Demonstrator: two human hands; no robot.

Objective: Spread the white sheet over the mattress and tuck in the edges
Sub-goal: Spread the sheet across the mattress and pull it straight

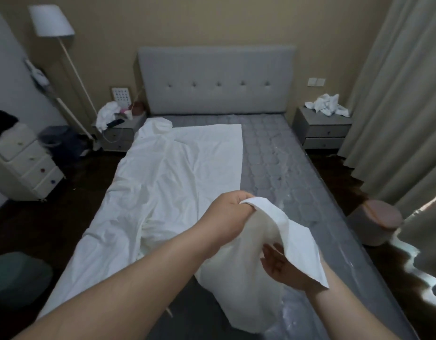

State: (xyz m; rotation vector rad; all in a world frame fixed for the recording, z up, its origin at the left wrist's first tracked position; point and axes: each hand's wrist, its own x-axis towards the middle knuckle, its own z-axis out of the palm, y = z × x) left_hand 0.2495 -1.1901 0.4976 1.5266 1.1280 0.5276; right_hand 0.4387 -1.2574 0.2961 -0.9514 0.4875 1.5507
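R hand [279,265] is half hidden behind the lifted flap of the sheet [177,165]: palm up, fingers look loose under the cloth, can't tell if it grips; both arms cut off at frame bottom. L hand [230,212] is fisted round a bunched sheet edge, held up above the mattress [268,153] near its foot. Sheet is white, creased, w/ a folded-over straight edge down the mattress middle; it covers only the mattress's left half, crumpled lump at the head-end corner, right half bare grey quilting.

Dim room, seemingly beige curtains [396,94]
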